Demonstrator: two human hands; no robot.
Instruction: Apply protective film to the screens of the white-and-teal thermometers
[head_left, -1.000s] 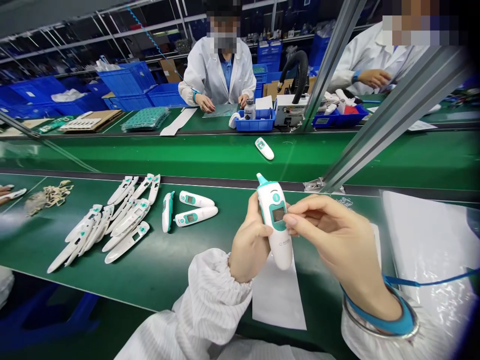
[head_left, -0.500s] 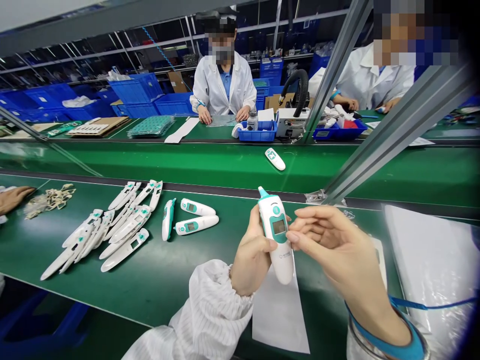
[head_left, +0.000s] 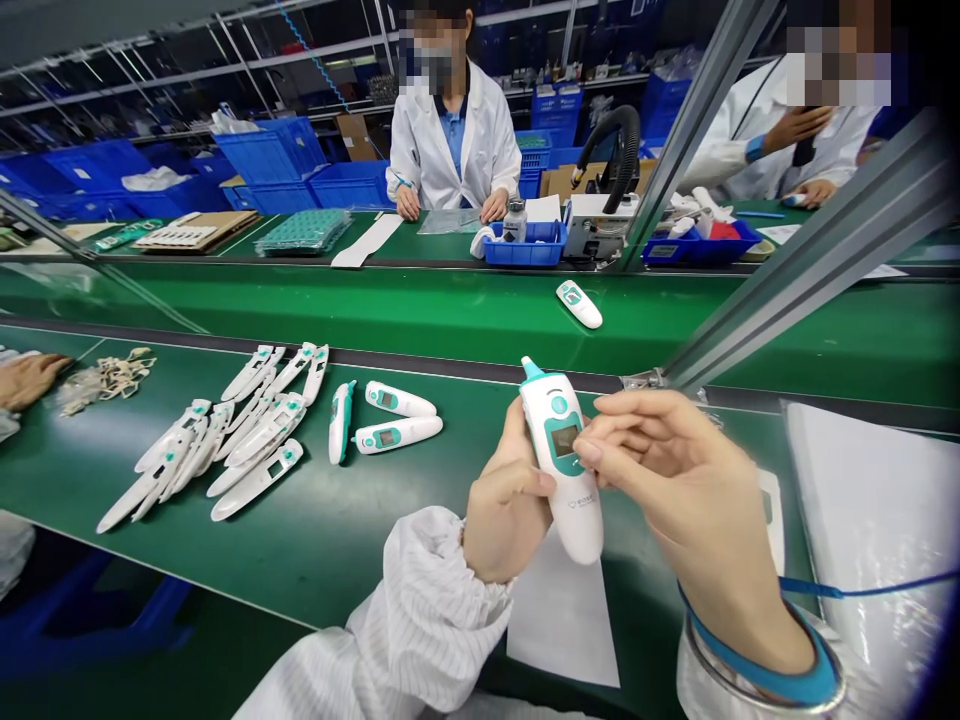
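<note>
My left hand (head_left: 506, 505) is wrapped round a white and teal ear thermometer (head_left: 579, 520), its probe tip pointing up and away from me. The small grey screen faces me. Beside the screen's lower right corner, the thumb and index finger of my right hand (head_left: 679, 480) are pinched together, touching the thermometer's face; whatever they hold is too small to make out. Below lies a white paper sheet (head_left: 562, 620) on the green bench. Three more thermometers (head_left: 397, 434) lie to the left, near a heap of white casing halves (head_left: 259, 430).
Farther left, a person's hand (head_left: 34, 380) is near small beige parts (head_left: 124, 375). One thermometer (head_left: 579, 304) sits on the green conveyor (head_left: 420, 305). A metal post (head_left: 810, 270) slants across the right, above a clear plastic bag (head_left: 885, 520). A blue cord (head_left: 862, 590) trails from my right wrist.
My right fingertips have closed into a tighter pinch at the screen's corner. The thermometer on the conveyor appears farther right. The view has tilted down slightly.
</note>
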